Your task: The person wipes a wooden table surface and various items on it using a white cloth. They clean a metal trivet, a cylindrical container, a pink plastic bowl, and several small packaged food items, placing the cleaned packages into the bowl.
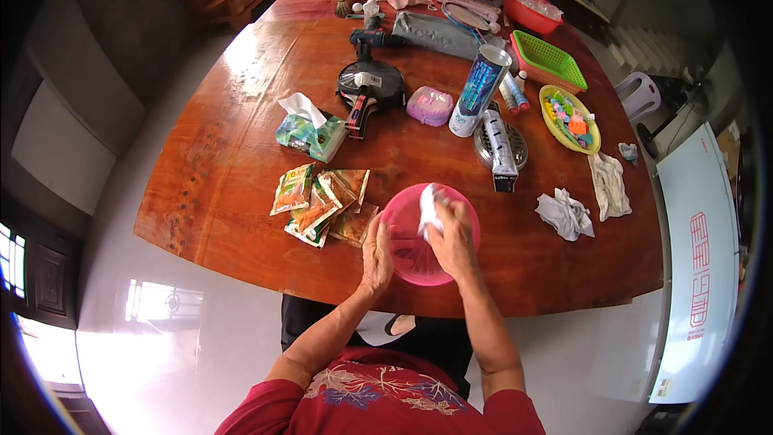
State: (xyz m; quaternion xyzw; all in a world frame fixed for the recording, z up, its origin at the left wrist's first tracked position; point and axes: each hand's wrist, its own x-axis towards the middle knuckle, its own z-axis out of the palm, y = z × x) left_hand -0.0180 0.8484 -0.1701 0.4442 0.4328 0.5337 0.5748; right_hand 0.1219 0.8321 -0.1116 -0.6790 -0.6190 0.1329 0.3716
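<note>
Tbl [213, 157], pink basket [415, 268] at hands [376, 256], cloth [427, 211] in R [452, 243]

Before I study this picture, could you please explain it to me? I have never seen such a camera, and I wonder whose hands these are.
These are a person's own bare hands. A fisheye camera worn on the head looks down at them, so straight edges bend near the rim.

The left hand rests against the side of a pink basin. The right hand holds a white cloth-like piece over it, slightly blurred.

On the reddish-brown table, printed packets lie left of the basin, with a tissue pack behind them. Farther back is a blue tube; to the right lies a crumpled white cloth.
</note>
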